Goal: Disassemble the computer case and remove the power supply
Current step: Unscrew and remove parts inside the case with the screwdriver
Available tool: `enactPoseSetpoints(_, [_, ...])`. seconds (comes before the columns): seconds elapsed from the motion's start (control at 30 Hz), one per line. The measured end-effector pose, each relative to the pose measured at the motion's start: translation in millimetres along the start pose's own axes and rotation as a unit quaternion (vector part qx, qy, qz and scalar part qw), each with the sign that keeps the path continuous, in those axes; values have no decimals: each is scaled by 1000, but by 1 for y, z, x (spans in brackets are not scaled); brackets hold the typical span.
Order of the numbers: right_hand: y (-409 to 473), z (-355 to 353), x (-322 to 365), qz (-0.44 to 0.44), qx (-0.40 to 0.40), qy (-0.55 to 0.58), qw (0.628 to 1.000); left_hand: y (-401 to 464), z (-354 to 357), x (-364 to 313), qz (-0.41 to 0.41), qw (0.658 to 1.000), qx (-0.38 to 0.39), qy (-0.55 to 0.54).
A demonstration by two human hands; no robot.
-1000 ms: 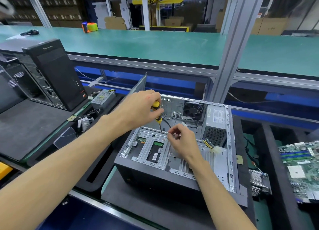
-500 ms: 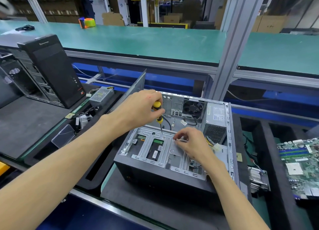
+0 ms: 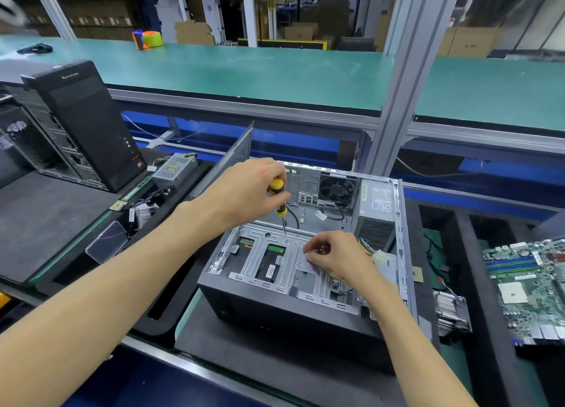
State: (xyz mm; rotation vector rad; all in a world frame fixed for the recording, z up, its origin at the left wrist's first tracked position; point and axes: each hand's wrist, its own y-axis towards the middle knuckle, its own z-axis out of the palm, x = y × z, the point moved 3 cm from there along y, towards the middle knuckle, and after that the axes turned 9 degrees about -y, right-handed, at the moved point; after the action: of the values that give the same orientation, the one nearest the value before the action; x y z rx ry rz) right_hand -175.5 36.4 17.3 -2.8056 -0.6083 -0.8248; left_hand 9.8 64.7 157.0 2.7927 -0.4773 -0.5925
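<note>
Shifted rightward, right hand (image 3: 334,258) pinches something small on open grey metal computer case (image 3: 305,312); left hand (image 3: 247,192) grips near-vertical yellow-black screwdriver (image 3: 279,203), tip down

motherboard (image 3: 533,287) cut off at right edge, screwdriver (image 3: 279,203) handle mostly hidden

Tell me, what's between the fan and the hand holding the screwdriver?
In the head view, loose cables and bare case wall lie between the fan and left hand.
</note>
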Motion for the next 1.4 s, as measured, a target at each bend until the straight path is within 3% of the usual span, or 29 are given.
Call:
enactPoseSetpoints(0.43, [-1,1,-2,-6,7,32,999,-10,-10,5,-9,1000,-14,-4])
enactPoseSetpoints(0.73, [-1,-4,27,-47,-110,128,985,-21,-19,8,-11,1000,-24,2])
enactPoseSetpoints(1.13, [-2,9,53,-117,-37,129,984,-30,-20,1,7,1000,1,-29])
enactPoseSetpoints(1.4, [0,14,45,-117,-10,115,986,-31,-10,1,-1,999,9,-33])
